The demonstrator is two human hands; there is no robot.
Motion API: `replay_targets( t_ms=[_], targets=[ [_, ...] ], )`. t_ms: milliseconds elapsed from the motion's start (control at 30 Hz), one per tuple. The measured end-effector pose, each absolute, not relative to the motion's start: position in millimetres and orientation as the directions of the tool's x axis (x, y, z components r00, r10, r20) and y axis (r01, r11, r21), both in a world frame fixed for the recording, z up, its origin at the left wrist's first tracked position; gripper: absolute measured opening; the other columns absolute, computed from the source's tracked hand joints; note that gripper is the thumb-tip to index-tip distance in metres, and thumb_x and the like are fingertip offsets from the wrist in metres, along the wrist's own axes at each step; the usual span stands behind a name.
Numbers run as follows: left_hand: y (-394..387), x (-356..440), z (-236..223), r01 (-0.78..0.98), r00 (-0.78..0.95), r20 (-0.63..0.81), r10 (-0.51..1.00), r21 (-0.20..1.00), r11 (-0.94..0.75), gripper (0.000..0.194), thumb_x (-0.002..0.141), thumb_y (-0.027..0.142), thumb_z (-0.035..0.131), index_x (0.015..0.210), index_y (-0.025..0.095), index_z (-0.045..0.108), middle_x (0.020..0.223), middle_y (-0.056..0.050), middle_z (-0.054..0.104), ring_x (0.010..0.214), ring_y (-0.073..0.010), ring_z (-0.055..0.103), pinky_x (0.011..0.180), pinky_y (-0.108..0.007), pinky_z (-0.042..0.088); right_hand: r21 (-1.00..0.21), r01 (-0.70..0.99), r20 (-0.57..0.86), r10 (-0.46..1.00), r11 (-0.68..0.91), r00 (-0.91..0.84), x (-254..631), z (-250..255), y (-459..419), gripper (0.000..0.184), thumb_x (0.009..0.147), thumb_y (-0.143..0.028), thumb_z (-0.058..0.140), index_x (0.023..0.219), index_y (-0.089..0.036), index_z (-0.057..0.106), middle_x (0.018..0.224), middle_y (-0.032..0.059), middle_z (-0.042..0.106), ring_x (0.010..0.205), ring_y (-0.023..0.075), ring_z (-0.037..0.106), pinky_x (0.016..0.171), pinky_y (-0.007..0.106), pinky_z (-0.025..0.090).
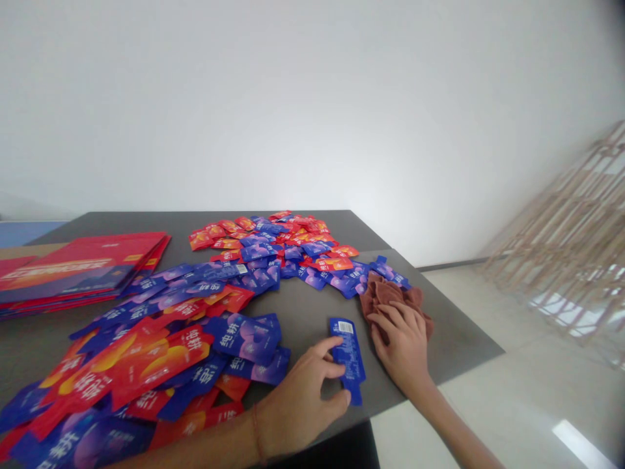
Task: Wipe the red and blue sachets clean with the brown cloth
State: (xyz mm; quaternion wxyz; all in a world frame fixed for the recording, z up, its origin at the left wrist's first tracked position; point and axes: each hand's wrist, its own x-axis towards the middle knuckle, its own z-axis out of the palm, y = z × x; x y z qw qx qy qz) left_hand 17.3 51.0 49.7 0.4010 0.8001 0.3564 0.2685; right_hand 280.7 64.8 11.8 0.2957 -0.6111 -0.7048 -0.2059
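A single blue spouted pouch [348, 355] lies back side up on the grey table, its barcode and fine print showing. My left hand [312, 391] is at its left edge, fingers apart, with fingertips over or touching that edge. To the right, my right hand [401, 342] rests on a crumpled brown cloth [390, 293], fingers curled over its folds. Left of my left hand spreads a heap of red and blue pouches [161, 358]. Farther back, a second pile of red and blue pouches [273, 244] reaches round to the cloth.
A stack of large red and blue printed bags [83, 267] lies at the table's left. The table [454, 339] ends at a right edge above a pale floor [469, 299]. Wooden slatted frames [566, 241] lean at the right. A white wall [312, 104] stands behind.
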Motion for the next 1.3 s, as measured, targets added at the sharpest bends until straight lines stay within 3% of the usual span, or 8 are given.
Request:
replay_targets(
  t_ms=[200, 433, 600, 733, 833, 933, 1167, 1300],
  targets=[
    [58.6, 18.8, 68.4, 0.345, 0.607, 0.044, 0.794, 0.885, -0.313, 0.036, 0.082, 0.023, 0.081, 0.118, 0.018, 0.079, 0.158, -0.010, 0.056, 0.138, -0.0282, 0.060, 0.122, -0.041, 0.043, -0.061, 0.984, 0.672, 0.735, 0.167, -0.083, 280.3, 12.6, 64.7, 0.017, 0.095, -0.021, 0.065, 0.104, -0.027, 0.078, 0.119, 0.0045, 0.076, 0.124, 0.0310, 0.057, 0.109, 0.051, 0.037],
    [73.5, 8.6, 77.8, 0.342, 0.672, 0.101, 0.734, 0.836, -0.428, 0.048, 0.078, 0.032, 0.089, 0.122, 0.018, 0.076, 0.160, -0.012, 0.053, 0.144, -0.0308, 0.055, 0.121, -0.041, 0.044, -0.060, 0.983, 0.672, 0.735, 0.173, -0.088, 280.2, 13.6, 64.2, 0.017, 0.096, -0.022, 0.064, 0.105, -0.027, 0.078, 0.119, 0.0046, 0.076, 0.124, 0.0311, 0.057, 0.108, 0.051, 0.038],
    [72.4, 14.6, 67.2, 0.523, 0.675, 0.152, 0.722, 0.592, -0.613, 0.052, 0.090, 0.018, 0.074, 0.141, 0.017, 0.065, 0.161, -0.012, 0.052, 0.147, -0.0274, 0.050, 0.126, -0.042, 0.039, -0.062, 0.984, 0.676, 0.733, 0.166, -0.081, 279.9, 12.4, 64.7, 0.017, 0.095, -0.021, 0.065, 0.104, -0.027, 0.078, 0.119, 0.0047, 0.077, 0.124, 0.0311, 0.058, 0.109, 0.051, 0.039],
    [66.7, 22.5, 61.4, 0.620, 0.729, 0.094, 0.678, 0.328, -0.713, 0.059, 0.096, 0.026, 0.072, 0.152, 0.027, 0.057, 0.164, -0.014, 0.048, 0.150, -0.0387, 0.045, 0.122, -0.057, 0.040, -0.062, 0.985, 0.678, 0.731, 0.161, -0.076, 279.8, 11.7, 65.1, 0.017, 0.096, -0.022, 0.065, 0.104, -0.027, 0.078, 0.119, 0.0045, 0.076, 0.124, 0.0311, 0.058, 0.109, 0.051, 0.039],
    [64.5, 22.5, 56.6, 0.557, 0.809, 0.035, 0.586, 0.274, -0.784, 0.078, 0.090, 0.030, 0.082, 0.157, 0.048, 0.046, 0.174, -0.012, 0.028, 0.157, -0.0484, 0.030, 0.120, -0.068, 0.036, -0.065, 0.985, 0.679, 0.730, 0.162, -0.075, 279.8, 11.8, 65.2, 0.016, 0.096, -0.022, 0.065, 0.104, -0.027, 0.078, 0.119, 0.0044, 0.076, 0.124, 0.0312, 0.057, 0.109, 0.051, 0.038],
    [65.0, 19.8, 51.3, 0.499, 0.856, -0.005, 0.518, 0.277, -0.821, 0.075, 0.088, 0.036, 0.084, 0.152, 0.054, 0.050, 0.177, -0.010, 0.017, 0.158, -0.0519, 0.022, 0.120, -0.073, 0.031, -0.071, 0.983, 0.678, 0.731, 0.168, -0.076, 279.4, 12.6, 65.0, 0.016, 0.095, -0.021, 0.065, 0.104, -0.027, 0.078, 0.119, 0.0043, 0.076, 0.124, 0.0311, 0.057, 0.109, 0.050, 0.038],
    [63.4, 20.5, 31.4, 0.516, 0.841, 0.027, 0.541, 0.264, -0.815, 0.075, 0.088, 0.058, 0.078, 0.155, 0.035, 0.053, 0.173, -0.020, 0.025, 0.156, -0.0441, 0.033, 0.123, -0.060, 0.037, -0.078, 0.983, 0.679, 0.731, 0.164, -0.069, 277.9, 14.2, 64.2, 0.017, 0.096, -0.021, 0.064, 0.103, -0.027, 0.078, 0.118, 0.0047, 0.076, 0.124, 0.0306, 0.057, 0.109, 0.050, 0.038],
    [57.9, 24.9, 27.9, 0.532, 0.838, 0.051, 0.544, 0.149, -0.834, 0.062, 0.092, 0.050, 0.077, 0.144, 0.020, 0.062, 0.162, -0.029, 0.043, 0.150, -0.0455, 0.044, 0.118, -0.058, 0.045, -0.077, 0.984, 0.676, 0.734, 0.163, -0.068, 278.4, 13.5, 64.6, 0.016, 0.096, -0.022, 0.064, 0.103, -0.028, 0.078, 0.117, 0.0045, 0.076, 0.124, 0.0304, 0.057, 0.109, 0.050, 0.038]
  ],
)
